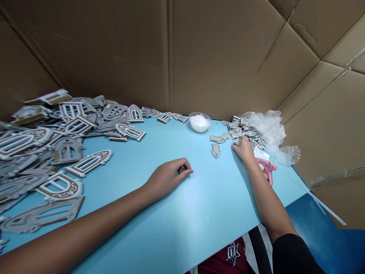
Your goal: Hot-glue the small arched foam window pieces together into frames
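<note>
My left hand (168, 176) rests on the light blue table (196, 213), its fingers curled and the thumb near the index finger, with nothing visible between them. At the right, my right hand (244, 149) is at the near edge of a heap of small arched window pieces (248, 129), its fingers closed on one small piece (237, 142). Just left of that hand, a few small pieces (216, 150) lie flat on the table. A large pile of bigger arched window pieces (68, 152) covers the table's left side.
A clear bowl of white material (199, 123) stands at the back by the cardboard wall (222, 57). Crumpled clear plastic bags (269, 131) lie behind the small heap. A pink glue gun (267, 167) and thin clear sticks (327, 208) are beside my right forearm.
</note>
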Tool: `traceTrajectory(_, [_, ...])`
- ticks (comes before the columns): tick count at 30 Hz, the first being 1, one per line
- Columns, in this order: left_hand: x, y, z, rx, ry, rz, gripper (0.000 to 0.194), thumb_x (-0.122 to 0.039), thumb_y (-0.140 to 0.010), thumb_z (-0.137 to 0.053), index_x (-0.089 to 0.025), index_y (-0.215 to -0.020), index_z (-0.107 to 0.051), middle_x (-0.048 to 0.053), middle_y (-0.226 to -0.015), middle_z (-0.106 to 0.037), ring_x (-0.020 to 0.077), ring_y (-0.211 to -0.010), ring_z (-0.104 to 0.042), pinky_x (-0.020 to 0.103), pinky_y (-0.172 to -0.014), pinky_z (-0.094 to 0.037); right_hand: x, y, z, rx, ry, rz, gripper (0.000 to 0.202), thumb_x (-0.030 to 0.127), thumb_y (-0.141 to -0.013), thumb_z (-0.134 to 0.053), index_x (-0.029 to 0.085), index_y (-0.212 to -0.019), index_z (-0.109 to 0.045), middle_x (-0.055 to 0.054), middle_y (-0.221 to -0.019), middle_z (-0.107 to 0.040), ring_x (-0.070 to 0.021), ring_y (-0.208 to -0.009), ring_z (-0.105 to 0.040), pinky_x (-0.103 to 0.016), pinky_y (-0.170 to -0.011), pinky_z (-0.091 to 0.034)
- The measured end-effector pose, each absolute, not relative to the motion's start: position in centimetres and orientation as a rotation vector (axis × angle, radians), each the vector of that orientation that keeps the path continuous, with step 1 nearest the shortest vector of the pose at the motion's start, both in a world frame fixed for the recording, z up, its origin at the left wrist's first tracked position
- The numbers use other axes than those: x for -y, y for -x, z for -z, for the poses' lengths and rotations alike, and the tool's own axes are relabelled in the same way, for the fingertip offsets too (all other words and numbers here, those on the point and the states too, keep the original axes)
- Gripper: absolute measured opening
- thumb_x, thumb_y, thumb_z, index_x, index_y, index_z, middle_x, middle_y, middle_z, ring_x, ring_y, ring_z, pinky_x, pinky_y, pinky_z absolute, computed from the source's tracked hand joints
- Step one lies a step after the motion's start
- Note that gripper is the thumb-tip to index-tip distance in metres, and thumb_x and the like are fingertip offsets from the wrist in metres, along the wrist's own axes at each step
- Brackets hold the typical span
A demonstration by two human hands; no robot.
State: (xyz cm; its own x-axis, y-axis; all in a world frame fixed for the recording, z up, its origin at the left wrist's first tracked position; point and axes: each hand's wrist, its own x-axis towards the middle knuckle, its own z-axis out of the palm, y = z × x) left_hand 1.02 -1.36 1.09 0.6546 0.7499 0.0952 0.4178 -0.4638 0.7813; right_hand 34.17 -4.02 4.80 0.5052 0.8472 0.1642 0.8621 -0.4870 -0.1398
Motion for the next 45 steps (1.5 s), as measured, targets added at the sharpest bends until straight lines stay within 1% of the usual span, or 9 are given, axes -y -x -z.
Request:
traceTrajectory(4, [1.3,-1.0,-1.1,-0.892,-2.125,-0.568,0.029,-0.049,-0.089,-0.05,-0.025,-0.081,-0.064,0.0,-0.074,-0.07,0.0206,-0.067,-0.062,0.029,-0.063,-0.043,4.0,-33.4,-4.9,1.487,2.617,0.079,0.041,0.031,-0.095,-0.066,0.013,-0.131,-0.057,-0.013,-0.122,-0.069,-0.0255,-0.111,-0.067,-0.042,-0.097,-0.053])
traceTrajectory(7, [1.3,-1.0,-1.2,-0.887,-2.127,-0.563,0.03,-0.05,-0.089,-0.048,-0.025,-0.082,-0.063,0.0,-0.076,-0.07,0.0212,-0.069,-0.062,0.03,-0.064,-0.043,4.0,-33.1,-5.4,1.53,2.677,0.04,0.038,0.036,-0.098,-0.067,0.016,-0.129,-0.061,-0.009,-0.122,-0.068,-0.0231,-0.108,-0.067,-0.044,-0.095,-0.056])
traceTrajectory(13, [1.3,-0.9,-1.3,-0.905,-2.091,-0.505,0.032,-0.052,-0.088,-0.047,-0.024,-0.085,-0.062,0.001,-0.079,-0.071,0.0228,-0.074,-0.065,0.031,-0.068,-0.045,1.0,-33.3,-7.4,1.71,2.759,-0.102,0.035,0.039,-0.099,-0.067,0.016,-0.126,-0.064,-0.009,-0.122,-0.067,-0.0215,-0.104,-0.068,-0.042,-0.089,-0.06])
traceTrajectory(17, [0.9,-0.8,-0.5,-0.891,-2.091,-0.521,0.036,-0.056,-0.087,-0.045,-0.024,-0.085,-0.062,0.002,-0.079,-0.07,0.0232,-0.074,-0.064,0.032,-0.069,-0.045,-1.3,-34.6,-10.1,1.918,2.694,-0.18,0.036,0.038,-0.099,-0.067,0.017,-0.128,-0.063,-0.009,-0.125,-0.067,-0.0219,-0.106,-0.068,-0.042,-0.09,-0.06])
traceTrajectory(21, [0.5,-0.8,0.6,-0.869,-2.102,-0.525,0.04,-0.059,-0.089,-0.044,-0.024,-0.086,-0.062,0.002,-0.078,-0.07,0.0226,-0.07,-0.062,0.031,-0.067,-0.044,-1.6,-38.3,-14.3,2.059,2.631,-0.145,0.04,0.037,-0.099,-0.068,0.018,-0.133,-0.061,-0.01,-0.129,-0.065,-0.0236,-0.111,-0.067,-0.046,-0.095,-0.058])
traceTrajectory(25, [0.6,-0.9,0.6,-0.869,-2.1,-0.514,0.041,-0.061,-0.09,-0.043,-0.024,-0.084,-0.061,0.002,-0.076,-0.07,0.023,-0.068,-0.062,0.031,-0.065,-0.043,-0.2,-43.9,-17.0,2.024,2.749,-0.147,0.036,0.038,-0.1,-0.066,0.018,-0.13,-0.063,-0.009,-0.125,-0.067,-0.0221,-0.107,-0.068,-0.044,-0.093,-0.059])
traceTrajectory(30, [0.7,-0.7,-0.3,-0.858,-2.09,-0.472,0.04,-0.059,-0.091,-0.043,-0.024,-0.083,-0.061,0.003,-0.076,-0.071,0.0233,-0.067,-0.063,0.03,-0.062,-0.043,2.6,-50.2,-15.6,1.915,2.874,-0.255,0.034,0.037,-0.1,-0.066,0.017,-0.128,-0.064,-0.009,-0.122,-0.068,-0.0203,-0.101,-0.069,-0.041,-0.087,-0.061])
traceTrajectory(38, [0.3,-0.9,0.8,-0.857,-2.112,-0.463,0.044,-0.063,-0.092,-0.044,-0.025,-0.082,-0.063,0.003,-0.078,-0.072,0.023,-0.068,-0.065,0.028,-0.061,-0.045,4.0,-55.7,-11.7,1.928,2.841,-0.148,0.035,0.036,-0.1,-0.066,0.018,-0.13,-0.063,-0.01,-0.128,-0.066,-0.022,-0.108,-0.068,-0.043,-0.092,-0.06])
traceTrajectory(45, [0.6,-0.6,-0.4,-0.861,-2.116,-0.438,0.043,-0.062,-0.091,-0.044,-0.025,-0.082,-0.064,0.004,-0.078,-0.072,0.0232,-0.069,-0.064,0.029,-0.062,-0.046,4.5,-56.7,-13.3,2.163,2.759,0.01,0.032,0.039,-0.1,-0.065,0.017,-0.125,-0.065,-0.009,-0.124,-0.068,-0.0214,-0.106,-0.068,-0.043,-0.092,-0.059])
